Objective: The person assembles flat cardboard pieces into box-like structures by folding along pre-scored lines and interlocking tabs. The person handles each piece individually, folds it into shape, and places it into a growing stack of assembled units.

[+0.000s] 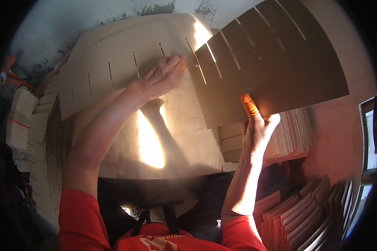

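Note:
My right hand (257, 125) grips the near edge of a brown slotted cardboard sheet (276, 79), its thumb in an orange finger cot on top. The sheet is raised and tilted, with a row of narrow slots along its far edge. My left hand (165, 75) is at the slotted edge of a paler cardboard sheet (113, 62), fingers bent together near its slots. An orange cot covers a finger of this hand too. Whether the left fingers pinch the sheet is hidden. The pale sheet lies over others at the back of the table (197, 146).
Bundled cardboard strips (291, 131) stand right of the table. More cardboard pieces (297, 213) fill the lower right. Stacked cardboard (37, 125) lines the left side, near an orange fan (6, 77). A stained wall (104, 16) rises behind; a window (370, 138) is at far right.

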{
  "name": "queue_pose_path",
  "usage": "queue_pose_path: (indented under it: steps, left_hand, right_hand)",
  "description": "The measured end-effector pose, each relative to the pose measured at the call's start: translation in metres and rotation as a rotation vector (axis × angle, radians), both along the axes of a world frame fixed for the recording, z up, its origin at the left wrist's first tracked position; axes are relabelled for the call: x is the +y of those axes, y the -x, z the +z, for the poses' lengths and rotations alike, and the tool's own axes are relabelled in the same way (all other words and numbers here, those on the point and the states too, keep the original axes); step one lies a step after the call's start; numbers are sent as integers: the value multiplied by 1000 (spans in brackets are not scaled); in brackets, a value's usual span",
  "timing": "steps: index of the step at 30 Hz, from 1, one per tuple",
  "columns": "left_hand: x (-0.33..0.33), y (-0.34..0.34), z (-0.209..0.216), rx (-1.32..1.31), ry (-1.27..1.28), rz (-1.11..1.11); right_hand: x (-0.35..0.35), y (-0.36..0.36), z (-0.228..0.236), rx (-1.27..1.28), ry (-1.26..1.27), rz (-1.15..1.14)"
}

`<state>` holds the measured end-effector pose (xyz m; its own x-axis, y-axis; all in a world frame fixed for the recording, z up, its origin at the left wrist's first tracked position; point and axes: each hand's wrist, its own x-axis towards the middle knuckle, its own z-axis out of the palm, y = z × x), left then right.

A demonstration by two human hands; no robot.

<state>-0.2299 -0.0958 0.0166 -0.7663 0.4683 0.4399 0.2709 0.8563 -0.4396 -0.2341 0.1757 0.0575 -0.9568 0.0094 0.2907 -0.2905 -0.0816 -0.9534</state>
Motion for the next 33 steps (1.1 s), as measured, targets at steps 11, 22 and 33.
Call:
queue_pose_path:
  steps: [11, 22, 33]
  left_hand:
    - [34, -26, -8, 34, 196, -154]
    - [45, -46, 3, 79, -55, -328]
    - [67, -79, -6, -167, -510, -202]
  right_hand:
    - [-2, 4, -9, 133, -93, -46]
    - [0, -1, -6, 118, 1, 63]
    - [-24, 0, -47, -16, -166, 77]
